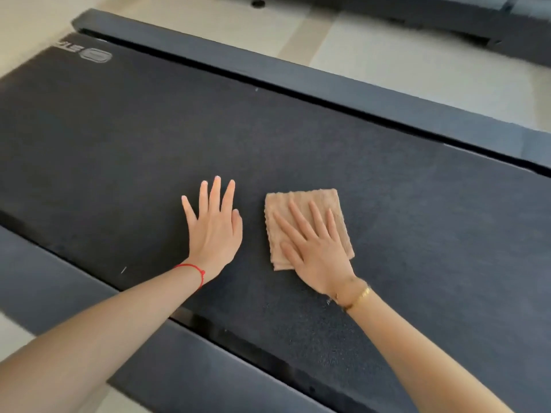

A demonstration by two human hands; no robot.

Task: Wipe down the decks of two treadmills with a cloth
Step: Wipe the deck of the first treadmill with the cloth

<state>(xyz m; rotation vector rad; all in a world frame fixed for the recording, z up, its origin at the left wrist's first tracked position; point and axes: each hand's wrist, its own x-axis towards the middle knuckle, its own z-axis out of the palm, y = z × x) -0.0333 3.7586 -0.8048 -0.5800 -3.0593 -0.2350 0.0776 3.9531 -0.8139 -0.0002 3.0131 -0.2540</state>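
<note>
A folded tan cloth (310, 225) is laid flat on the dark treadmill belt (119, 138), near the middle of the deck. It is pressed down by the right hand (316, 251), fingers straight and spread — nothing gripped. The left hand (213, 225) is placed flat on the belt just beside the cloth, fingers extended, empty. A red string (192, 269) is worn on the left wrist, a gold bracelet (357, 298) on the right. Grey side rails (328, 81) are seen along the belt; a second treadmill (447, 22) is visible across the pale floor (402, 64).

Head view, close above treadmill deck (298, 138)
</note>
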